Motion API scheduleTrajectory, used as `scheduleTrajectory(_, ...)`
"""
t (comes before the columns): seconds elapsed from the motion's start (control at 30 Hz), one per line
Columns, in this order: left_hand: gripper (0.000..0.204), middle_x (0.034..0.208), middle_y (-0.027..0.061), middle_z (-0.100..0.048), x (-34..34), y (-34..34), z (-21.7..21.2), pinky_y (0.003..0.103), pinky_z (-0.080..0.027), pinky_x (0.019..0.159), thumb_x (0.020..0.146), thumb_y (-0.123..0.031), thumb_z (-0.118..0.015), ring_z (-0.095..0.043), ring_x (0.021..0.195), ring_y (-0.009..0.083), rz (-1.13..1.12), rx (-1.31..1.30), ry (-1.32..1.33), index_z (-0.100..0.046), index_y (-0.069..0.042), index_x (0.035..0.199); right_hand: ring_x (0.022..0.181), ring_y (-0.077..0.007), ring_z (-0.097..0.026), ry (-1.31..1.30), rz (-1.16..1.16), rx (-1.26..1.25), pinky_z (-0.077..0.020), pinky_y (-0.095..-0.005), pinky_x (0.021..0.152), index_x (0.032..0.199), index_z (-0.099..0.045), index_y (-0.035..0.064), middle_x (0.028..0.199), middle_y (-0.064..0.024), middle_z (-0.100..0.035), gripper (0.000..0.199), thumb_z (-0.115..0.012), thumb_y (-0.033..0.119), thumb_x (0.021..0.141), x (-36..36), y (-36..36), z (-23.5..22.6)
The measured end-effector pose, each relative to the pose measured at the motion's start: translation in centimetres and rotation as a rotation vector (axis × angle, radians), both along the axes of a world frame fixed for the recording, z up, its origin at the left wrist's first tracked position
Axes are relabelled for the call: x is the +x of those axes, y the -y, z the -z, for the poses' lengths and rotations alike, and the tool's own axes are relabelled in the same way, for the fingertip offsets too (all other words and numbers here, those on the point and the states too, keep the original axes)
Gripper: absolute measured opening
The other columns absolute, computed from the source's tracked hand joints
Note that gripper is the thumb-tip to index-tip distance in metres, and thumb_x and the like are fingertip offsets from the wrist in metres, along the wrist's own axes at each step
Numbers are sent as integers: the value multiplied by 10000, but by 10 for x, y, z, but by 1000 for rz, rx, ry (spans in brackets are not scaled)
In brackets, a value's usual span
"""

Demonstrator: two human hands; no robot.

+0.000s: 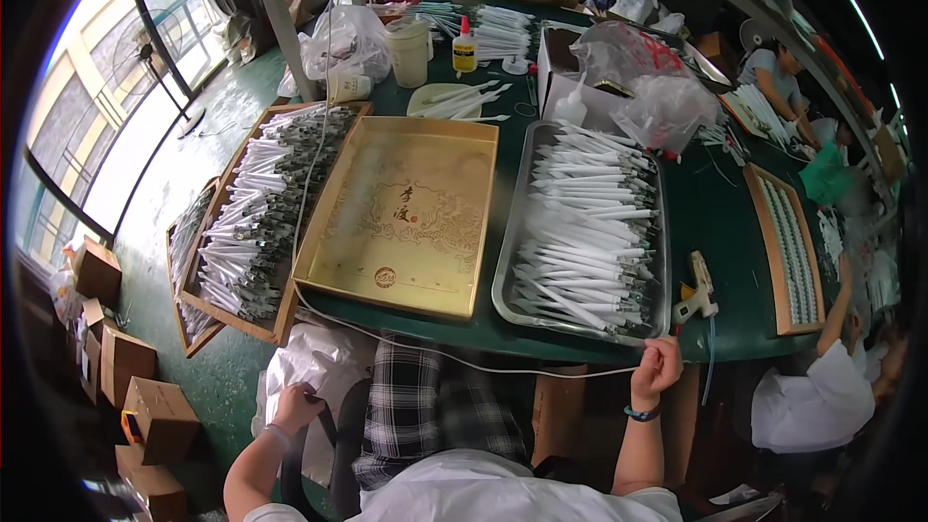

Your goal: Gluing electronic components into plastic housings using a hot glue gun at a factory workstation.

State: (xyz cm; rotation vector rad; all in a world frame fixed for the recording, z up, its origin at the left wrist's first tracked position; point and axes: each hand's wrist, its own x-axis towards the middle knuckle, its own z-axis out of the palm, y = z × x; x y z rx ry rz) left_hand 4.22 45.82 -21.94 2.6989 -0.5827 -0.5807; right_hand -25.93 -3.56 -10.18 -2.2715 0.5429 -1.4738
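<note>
My left hand [298,408] is low at the left, its fingers closed around a black chair arm [326,425], beside a white plastic bag [314,367]. My right hand [658,367] is curled up at the table's front edge, by the near right corner of a metal tray [499,275]. Whether anything is inside those fingers is hidden. White pen-like sticks [585,232] fill the tray in a pile. A shallow gold box lid [435,256] lies to its left. Past the tray's right side sits a glue gun [696,290].
A wooden tray of white sticks [256,222] overhangs the table's left edge. A white cord [464,362] droops along the front. Behind are a yellow glue bottle [465,46], a lidded cup [409,53] and plastic bags [667,87]. Co-workers sit across and to the right.
</note>
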Motion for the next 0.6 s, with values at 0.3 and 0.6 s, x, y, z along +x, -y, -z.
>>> scheduleTrajectory(0.3,282,661,145,-609,-8,-20,3,364,-492,659,536,-252,-684,-608,663,288,-44,-31,39,-648,-21,696,528,-91,-365,356,-12,423,-291,-211,507,697,-466,13,621,-39,-433,166,-443,94,841,13,32,8)
scheduleTrajectory(0.6,220,730,173,-616,-20,-49,7,382,-498,678,572,-228,-604,-610,704,324,-141,95,64,-645,-28,651,531,-177,-459,73,5,-58,-361,-247,489,712,-538,7,649,-93,-507,196,-499,168,815,13,23,-2)
